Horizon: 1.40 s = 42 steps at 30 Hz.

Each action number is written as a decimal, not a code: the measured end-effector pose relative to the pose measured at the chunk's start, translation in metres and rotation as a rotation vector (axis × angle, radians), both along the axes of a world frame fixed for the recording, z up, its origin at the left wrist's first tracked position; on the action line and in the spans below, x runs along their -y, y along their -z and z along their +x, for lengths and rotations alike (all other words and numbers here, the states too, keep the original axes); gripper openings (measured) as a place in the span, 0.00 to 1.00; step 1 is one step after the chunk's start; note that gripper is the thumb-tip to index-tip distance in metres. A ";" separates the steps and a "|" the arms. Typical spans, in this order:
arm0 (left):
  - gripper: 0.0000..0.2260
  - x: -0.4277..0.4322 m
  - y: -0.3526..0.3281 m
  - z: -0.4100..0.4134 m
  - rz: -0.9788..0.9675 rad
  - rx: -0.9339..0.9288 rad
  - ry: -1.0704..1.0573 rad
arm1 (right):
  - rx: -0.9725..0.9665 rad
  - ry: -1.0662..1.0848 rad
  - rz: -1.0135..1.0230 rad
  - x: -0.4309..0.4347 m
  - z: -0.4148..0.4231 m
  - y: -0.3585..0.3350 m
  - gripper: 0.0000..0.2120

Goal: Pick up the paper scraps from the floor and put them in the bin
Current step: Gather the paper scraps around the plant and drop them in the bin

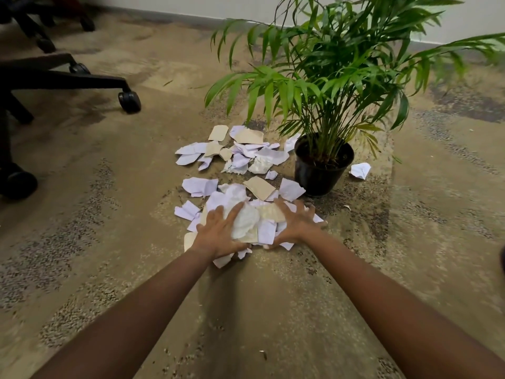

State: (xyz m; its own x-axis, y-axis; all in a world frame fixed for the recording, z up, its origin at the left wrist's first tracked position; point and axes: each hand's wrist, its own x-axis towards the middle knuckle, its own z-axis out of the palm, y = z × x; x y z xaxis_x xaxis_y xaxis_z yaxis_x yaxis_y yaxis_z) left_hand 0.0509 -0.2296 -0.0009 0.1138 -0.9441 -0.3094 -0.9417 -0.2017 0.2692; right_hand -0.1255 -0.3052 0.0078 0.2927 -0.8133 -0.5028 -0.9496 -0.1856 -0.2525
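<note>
Fingers [233, 214] of two hands [218, 233] [296, 224] on scraps [247, 224]

Office, most likely. Told by a swivel-chair base [82, 81] on black castors [129, 101] at the left edge of the floor, a second chair base [41, 31] in the far left corner, patterned tan and grey carpet [123, 181] running up to a white wall [246, 5] with grey skirting [191, 19], and a potted palm [336, 77] in a plain black pot [318, 173]
</note>
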 end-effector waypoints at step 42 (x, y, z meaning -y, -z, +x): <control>0.02 0.023 -0.136 -0.160 -0.362 -0.903 0.123 | 0.253 0.019 -0.613 -0.029 -0.159 -0.130 0.12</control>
State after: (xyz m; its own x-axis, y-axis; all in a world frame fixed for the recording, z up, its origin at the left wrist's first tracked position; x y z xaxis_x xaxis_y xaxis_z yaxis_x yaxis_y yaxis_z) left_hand -0.1092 -0.2529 0.1351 -0.1289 -0.9885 0.0785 -0.3597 0.1204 0.9253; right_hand -0.2849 -0.2764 0.1378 0.3241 -0.9363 0.1354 -0.8792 -0.3510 -0.3222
